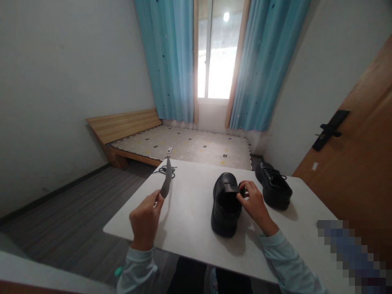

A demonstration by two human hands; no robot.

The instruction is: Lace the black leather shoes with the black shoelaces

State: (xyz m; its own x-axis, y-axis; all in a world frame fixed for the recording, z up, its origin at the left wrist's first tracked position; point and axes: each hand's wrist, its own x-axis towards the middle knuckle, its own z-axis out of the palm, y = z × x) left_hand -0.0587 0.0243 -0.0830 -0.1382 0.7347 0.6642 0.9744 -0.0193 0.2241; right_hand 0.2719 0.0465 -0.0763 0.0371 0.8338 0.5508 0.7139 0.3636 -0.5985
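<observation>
My left hand point(147, 220) is closed around one end of a thin, curved grey insole point(167, 179), held up edge-on above the left part of the white table point(190, 212). A black shoe point(226, 220) without a lace stands on the table, its opening towards me. The fingers of my right hand point(251, 200) pinch the right upper edge of this shoe near its tongue. Behind the insole lies a loose black shoelace point(170, 170). To the right of my right hand rests a second black shoe point(275, 188), with its lace in.
Beyond the table stands a low bed point(196, 143) with a patterned mattress and a small white remote point(169, 150) on it. A wooden door point(358, 134) is at the right. A pixelated patch point(352, 253) covers the table's right front corner.
</observation>
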